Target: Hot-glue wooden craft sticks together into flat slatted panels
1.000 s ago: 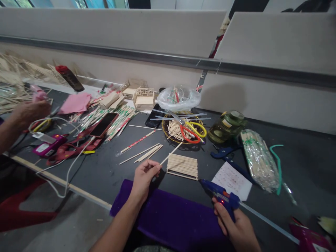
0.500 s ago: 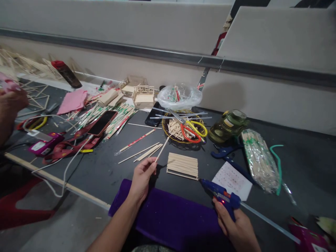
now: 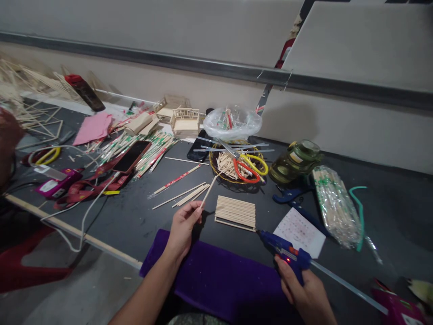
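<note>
My left hand [image 3: 184,228] pinches the lower end of a thin wooden stick [image 3: 209,191], which slants up toward a wicker basket [image 3: 214,169]. In my right hand [image 3: 302,284] is a blue hot glue gun [image 3: 286,253] with a red light lit and a long clear glue stick [image 3: 348,286] in its back. The gun's nozzle is close to the lower right corner of a flat panel of wooden sticks [image 3: 236,211] laid side by side; whether they touch I cannot tell. One stick at the panel's near edge has a narrow gap behind it.
Scissors [image 3: 250,169] lie across the basket of short stick pieces. Blue pliers [image 3: 294,196], a white paper [image 3: 301,232] and a green bottle [image 3: 296,162] are to the right. A purple cloth [image 3: 223,275] lies in front. Another person's hand [image 3: 10,135] is at far left.
My hands, the stick and the glue gun keep nearly the same positions; the view has shifted slightly. The other person's hand at far left has moved leftward.
</note>
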Action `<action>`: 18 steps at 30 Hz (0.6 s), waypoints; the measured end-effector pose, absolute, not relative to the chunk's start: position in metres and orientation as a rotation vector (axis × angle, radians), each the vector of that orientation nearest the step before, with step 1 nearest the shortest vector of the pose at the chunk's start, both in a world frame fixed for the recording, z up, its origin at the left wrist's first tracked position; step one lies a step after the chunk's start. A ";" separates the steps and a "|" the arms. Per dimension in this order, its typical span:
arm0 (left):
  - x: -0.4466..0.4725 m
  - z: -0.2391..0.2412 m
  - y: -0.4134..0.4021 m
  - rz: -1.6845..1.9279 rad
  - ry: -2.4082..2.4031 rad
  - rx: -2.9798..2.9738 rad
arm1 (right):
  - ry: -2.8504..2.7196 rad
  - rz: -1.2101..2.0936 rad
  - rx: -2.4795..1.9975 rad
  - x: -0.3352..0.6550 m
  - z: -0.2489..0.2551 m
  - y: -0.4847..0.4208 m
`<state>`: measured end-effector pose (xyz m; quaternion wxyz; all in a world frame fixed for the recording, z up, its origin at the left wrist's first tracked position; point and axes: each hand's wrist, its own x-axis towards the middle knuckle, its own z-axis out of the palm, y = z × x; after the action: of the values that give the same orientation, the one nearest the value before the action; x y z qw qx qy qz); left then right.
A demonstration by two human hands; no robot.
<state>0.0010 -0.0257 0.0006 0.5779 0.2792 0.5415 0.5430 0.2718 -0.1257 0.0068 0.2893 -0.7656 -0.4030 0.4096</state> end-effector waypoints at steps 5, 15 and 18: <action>0.000 0.000 -0.026 1.257 1.261 0.664 | -1.134 1.100 -2.081 0.274 0.008 -0.125; -0.001 -0.004 -0.027 1.255 1.252 0.689 | -1.139 1.128 -2.095 0.279 0.003 -0.127; -0.001 -0.005 -0.027 1.258 1.248 0.697 | -1.127 1.161 -2.143 0.283 -0.001 -0.127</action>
<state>-0.0012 -0.0273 -0.0051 0.5800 0.2982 0.5340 0.5381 0.2834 -0.1265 -0.0006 0.2259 -0.7774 -0.4089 0.4211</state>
